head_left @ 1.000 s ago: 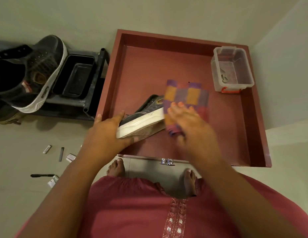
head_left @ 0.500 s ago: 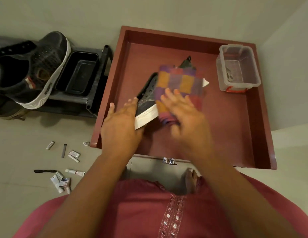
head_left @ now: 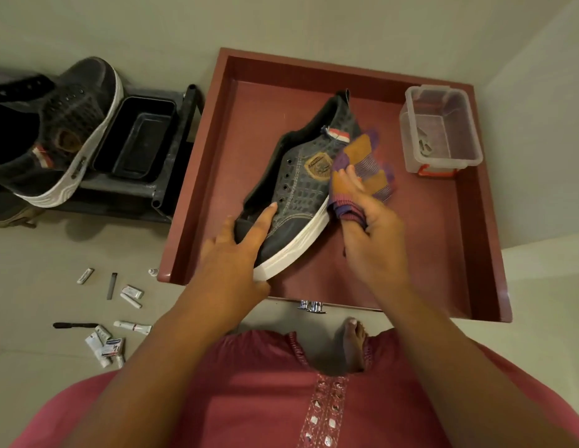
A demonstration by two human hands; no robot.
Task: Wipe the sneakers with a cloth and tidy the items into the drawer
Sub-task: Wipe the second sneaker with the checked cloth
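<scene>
Drawer [head_left: 482,253]: dark red, pulled open, seen from above; a metal handle [head_left: 311,306] is fitted at the near edge.

Sneaker [head_left: 301,192]: dark grey with a white sole and a brown badge on the side, held tilted over the drawer floor, toe toward the near left, heel toward the far side.

Left hand [head_left: 231,263]: curled round the toe end of the sneaker, the forefinger laid straight along the upper, the sole gripped from below.

Cloth [head_left: 365,169]: checked in purple and orange, bunched, held just beside the right side of the sneaker near the sole; whether it touches the shoe cannot be told.

Right hand [head_left: 375,234]: fingers curled round the cloth, which is gripped from below.

Plastic box [head_left: 441,130]: clear, with a red clip, set in the far right corner of the drawer; small items are seen inside.

Second sneaker [head_left: 65,130]: of the same kind, placed at far left on a dark rack, beside a black tray [head_left: 136,137].

Small tubes and packets [head_left: 110,344]: scattered on the floor at near left, with a black stick-like item [head_left: 75,325] among them.
</scene>
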